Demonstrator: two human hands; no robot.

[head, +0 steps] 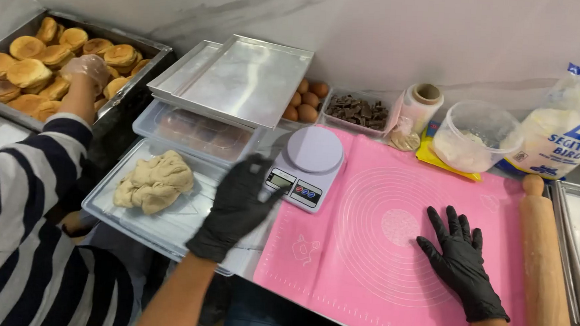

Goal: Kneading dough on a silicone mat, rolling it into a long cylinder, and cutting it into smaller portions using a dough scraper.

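Black-gloved left hand (235,206) at scale (306,167), right hand (462,261) flat

Scale (308,165) stands between dough tray (165,226) and mat (391,256).

We see white flour bag (569,126) with blue print, far right by wall. Small grey screen (279,180) on white kitchen scale (308,167), at pink mat's left edge.
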